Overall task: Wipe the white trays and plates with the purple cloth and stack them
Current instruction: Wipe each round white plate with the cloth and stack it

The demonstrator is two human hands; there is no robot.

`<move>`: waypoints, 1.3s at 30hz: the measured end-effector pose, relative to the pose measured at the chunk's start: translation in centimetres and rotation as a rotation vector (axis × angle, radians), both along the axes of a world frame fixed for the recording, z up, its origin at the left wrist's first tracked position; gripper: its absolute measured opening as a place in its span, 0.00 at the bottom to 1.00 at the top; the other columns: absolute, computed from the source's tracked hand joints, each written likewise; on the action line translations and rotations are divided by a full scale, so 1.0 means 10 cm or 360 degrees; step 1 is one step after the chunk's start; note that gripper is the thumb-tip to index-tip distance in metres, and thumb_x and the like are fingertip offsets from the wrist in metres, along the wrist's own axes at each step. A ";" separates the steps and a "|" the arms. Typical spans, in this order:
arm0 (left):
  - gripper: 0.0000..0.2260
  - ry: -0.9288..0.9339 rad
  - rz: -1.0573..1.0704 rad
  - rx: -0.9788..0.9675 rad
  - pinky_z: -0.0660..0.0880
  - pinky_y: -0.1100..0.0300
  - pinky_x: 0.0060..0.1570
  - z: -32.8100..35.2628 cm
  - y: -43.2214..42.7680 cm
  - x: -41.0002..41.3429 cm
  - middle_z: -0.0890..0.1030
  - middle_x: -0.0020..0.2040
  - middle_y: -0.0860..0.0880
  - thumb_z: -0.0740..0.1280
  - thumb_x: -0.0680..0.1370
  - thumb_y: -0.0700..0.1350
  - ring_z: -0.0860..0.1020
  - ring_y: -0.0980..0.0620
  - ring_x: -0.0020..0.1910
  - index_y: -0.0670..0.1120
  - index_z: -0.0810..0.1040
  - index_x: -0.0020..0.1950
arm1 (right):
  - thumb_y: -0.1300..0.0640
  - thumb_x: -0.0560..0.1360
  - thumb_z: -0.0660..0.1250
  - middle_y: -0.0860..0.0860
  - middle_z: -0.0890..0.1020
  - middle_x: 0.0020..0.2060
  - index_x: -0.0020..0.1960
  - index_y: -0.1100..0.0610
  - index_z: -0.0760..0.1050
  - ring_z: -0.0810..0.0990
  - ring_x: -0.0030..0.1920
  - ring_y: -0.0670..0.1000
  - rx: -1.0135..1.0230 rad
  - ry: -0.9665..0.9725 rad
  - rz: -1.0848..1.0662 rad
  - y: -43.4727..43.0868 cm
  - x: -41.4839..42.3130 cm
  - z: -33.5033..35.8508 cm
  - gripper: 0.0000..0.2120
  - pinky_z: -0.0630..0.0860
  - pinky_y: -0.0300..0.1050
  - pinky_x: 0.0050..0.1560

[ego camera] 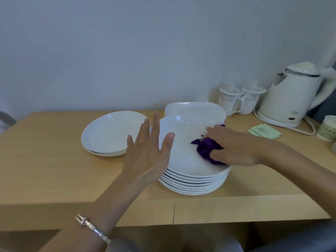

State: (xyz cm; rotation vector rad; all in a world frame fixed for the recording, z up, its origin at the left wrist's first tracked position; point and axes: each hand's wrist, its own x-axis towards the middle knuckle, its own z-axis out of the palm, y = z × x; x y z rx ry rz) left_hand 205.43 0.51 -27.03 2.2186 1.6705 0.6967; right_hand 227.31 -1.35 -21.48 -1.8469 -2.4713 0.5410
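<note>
A stack of several round white plates [192,180] stands near the front edge of the wooden table [54,160]. My right hand [234,144] grips the bunched purple cloth [207,148] and presses it on the top plate. With straight fingers, my left hand [149,151] lies flat against the stack's left rim. Two more white plates [109,133] sit stacked to the left. Behind the big stack lie squarish white trays [196,110].
At the back right stand two lidded white mugs [240,99] and a white electric kettle [291,95] on its base with a cord. Green paper packets [263,131] and a small jar [327,128] lie near the right edge. A wall rises behind the table.
</note>
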 end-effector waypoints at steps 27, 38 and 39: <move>0.30 0.0742 -0.0635 0.0210 0.49 0.57 0.71 0.22 -0.24 0.11 0.75 0.64 0.57 0.41 0.78 0.66 0.59 0.59 0.74 0.52 0.76 0.61 | 0.56 0.71 0.64 0.41 0.78 0.43 0.52 0.46 0.73 0.76 0.44 0.43 0.0310 0.0754 -0.0230 -0.19 -0.22 -0.01 0.10 0.71 0.38 0.41; 0.37 0.0928 -0.0925 0.0198 0.71 0.56 0.53 0.25 -0.35 0.20 0.73 0.66 0.59 0.33 0.74 0.68 0.65 0.61 0.69 0.55 0.72 0.65 | 0.59 0.74 0.62 0.42 0.80 0.40 0.50 0.46 0.74 0.79 0.34 0.37 0.0416 0.1235 -0.0483 -0.39 0.04 0.21 0.09 0.72 0.33 0.29; 0.36 0.0946 -0.0926 0.0207 0.70 0.57 0.51 0.24 -0.34 0.21 0.72 0.67 0.59 0.33 0.75 0.67 0.65 0.60 0.69 0.55 0.72 0.66 | 0.59 0.74 0.62 0.42 0.80 0.40 0.50 0.47 0.74 0.79 0.34 0.38 0.0419 0.1264 -0.0489 -0.41 0.05 0.22 0.10 0.72 0.33 0.29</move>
